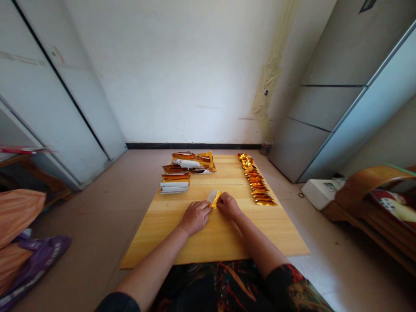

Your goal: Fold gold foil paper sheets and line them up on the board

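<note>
Between my hands, over the middle of the wooden board (195,242), is a small sheet of gold foil paper (213,197) with a whitish face partly showing. My left hand (196,215) grips its lower left edge with the fingers pressed together. On the other side, my right hand (228,204) pinches the right edge, its fingertips partly hidden. Stacks of gold and white foil paper (175,182) lie at the board's back left. Along the right side runs an overlapping row of folded gold foil pieces (258,184).
A white wall (182,73) with a dark skirting stands behind the board. The grey refrigerator (325,95) is at the right, near a white box (320,193) and a wooden seat (364,203). Grey cabinet doors (55,86) and a purple bag (48,255) are at the left.
</note>
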A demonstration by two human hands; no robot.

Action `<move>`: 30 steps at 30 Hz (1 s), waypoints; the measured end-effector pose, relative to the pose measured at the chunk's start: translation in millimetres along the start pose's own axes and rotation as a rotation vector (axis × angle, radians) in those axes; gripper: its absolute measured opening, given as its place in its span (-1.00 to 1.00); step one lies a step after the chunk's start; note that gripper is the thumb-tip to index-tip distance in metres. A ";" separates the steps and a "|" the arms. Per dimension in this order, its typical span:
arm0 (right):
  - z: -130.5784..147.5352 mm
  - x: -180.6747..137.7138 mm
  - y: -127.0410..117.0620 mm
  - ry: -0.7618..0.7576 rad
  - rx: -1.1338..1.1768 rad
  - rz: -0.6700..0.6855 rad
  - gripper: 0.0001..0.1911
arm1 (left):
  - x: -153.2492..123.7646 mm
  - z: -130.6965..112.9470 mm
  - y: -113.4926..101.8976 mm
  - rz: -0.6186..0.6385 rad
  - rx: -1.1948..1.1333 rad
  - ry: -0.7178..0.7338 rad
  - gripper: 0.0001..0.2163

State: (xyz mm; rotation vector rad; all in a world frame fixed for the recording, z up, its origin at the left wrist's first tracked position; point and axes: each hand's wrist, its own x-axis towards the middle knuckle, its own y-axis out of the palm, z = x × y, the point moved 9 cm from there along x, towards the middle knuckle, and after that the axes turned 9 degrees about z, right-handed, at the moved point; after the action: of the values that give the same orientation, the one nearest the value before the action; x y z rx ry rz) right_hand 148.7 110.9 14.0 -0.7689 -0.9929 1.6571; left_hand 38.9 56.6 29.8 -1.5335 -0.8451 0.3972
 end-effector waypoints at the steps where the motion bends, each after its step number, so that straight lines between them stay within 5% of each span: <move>1: -0.5 0.1 -0.6 -0.007 0.014 0.001 -0.85 | 0.1 0.1 0.0 0.000 0.005 -0.003 -0.67; 7: 1.8 -4.5 -2.1 0.016 0.087 0.028 -0.97 | -0.1 0.5 -0.8 -0.015 -0.002 -0.003 -0.69; 23: -3.7 -1.6 -8.1 -0.001 0.214 0.011 -0.72 | -0.4 1.3 -0.8 -0.026 -0.017 0.004 -0.69; 30: -1.9 -1.4 -1.6 0.073 0.115 0.043 -0.91 | 0.0 1.7 -2.0 -0.020 -0.029 -0.007 -0.67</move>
State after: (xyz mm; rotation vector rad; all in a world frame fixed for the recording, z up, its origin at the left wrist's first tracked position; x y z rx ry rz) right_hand 151.4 110.2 14.5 -0.7731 -0.8279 1.6958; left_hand 37.1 57.7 31.4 -1.5500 -0.8747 0.3772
